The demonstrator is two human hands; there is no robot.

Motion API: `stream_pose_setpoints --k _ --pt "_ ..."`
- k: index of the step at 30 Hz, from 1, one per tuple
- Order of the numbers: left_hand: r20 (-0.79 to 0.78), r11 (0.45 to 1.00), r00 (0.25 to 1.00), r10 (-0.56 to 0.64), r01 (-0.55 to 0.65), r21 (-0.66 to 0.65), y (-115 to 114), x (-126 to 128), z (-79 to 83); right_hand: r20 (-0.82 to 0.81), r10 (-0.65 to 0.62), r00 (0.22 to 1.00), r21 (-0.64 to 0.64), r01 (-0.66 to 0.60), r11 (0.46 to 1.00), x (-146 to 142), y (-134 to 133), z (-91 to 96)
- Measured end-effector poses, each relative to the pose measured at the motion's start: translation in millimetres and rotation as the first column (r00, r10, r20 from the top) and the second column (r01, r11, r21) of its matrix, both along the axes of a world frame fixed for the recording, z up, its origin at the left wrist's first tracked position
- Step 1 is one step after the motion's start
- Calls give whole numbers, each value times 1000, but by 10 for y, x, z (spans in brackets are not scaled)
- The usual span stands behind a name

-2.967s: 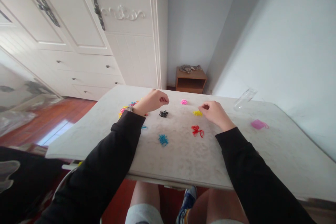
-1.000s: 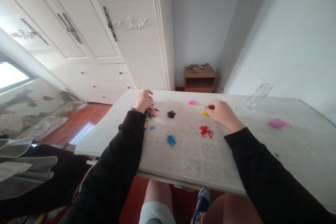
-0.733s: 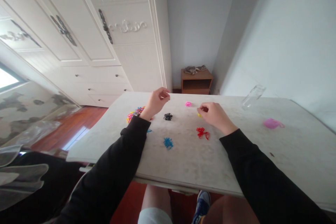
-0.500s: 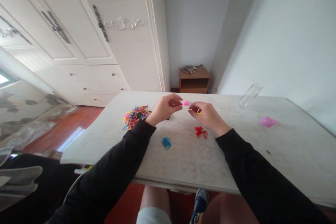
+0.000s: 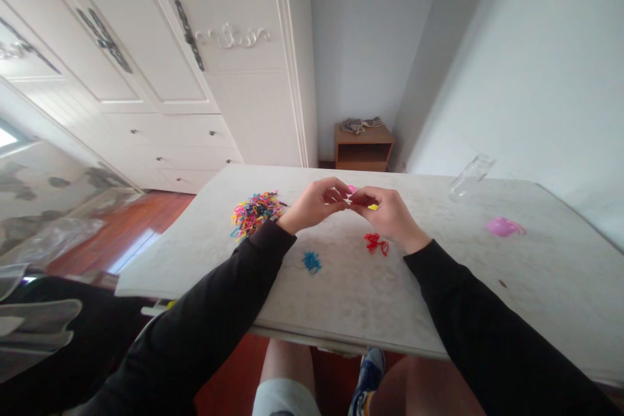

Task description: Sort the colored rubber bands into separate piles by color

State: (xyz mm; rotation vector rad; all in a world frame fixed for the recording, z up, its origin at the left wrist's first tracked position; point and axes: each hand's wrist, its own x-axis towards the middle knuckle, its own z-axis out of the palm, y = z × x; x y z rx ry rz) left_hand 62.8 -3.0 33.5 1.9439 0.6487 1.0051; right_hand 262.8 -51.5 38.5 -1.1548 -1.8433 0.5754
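Over the far middle of the table, my left hand (image 5: 322,203) and my right hand (image 5: 383,211) meet at the fingertips, both in a pinch. Whatever lies between them is too small to make out. A bit of yellow (image 5: 373,207) shows by my right fingers; I cannot tell whether it is held or on the table. Pink bands (image 5: 351,188) are partly hidden behind my fingertips. Beside my left wrist is a mixed heap of colourful small rubber bands (image 5: 256,211). Nearer me lie a blue bunch of bands (image 5: 312,262) and a red bunch (image 5: 376,244).
On the right of the table (image 5: 390,299) stand a clear glass bottle (image 5: 470,179), tilted in view, and a pink pouch-like item (image 5: 504,227). A small dark scrap (image 5: 502,283) lies nearer me. Beyond the table are a wooden nightstand (image 5: 364,138) and a white wardrobe (image 5: 244,97).
My hands have come together, closing the gap between their fingertips. The pink bands are now mostly covered by the fingers. The view has shifted slightly.
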Motion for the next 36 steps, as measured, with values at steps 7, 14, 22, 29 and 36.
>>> stream_pose_setpoints --k 7,14,22,29,36 --pt "-46 992 997 62 -57 108 6 -36 17 65 -115 991 45 112 993 54 7 58" --pt "-186 922 948 259 -185 341 130 -167 12 297 -287 911 -15 305 952 396 129 98" --pt "-192 809 841 506 -385 445 292 -382 44 480 -269 835 -32 323 946 551 163 46" --pt "-152 605 621 769 -631 485 438 -726 126 574 -207 792 -67 298 952 553 164 31" --pt "-316 515 415 853 -766 384 546 -1017 118 581 -231 781 -56 322 945 521 154 48"
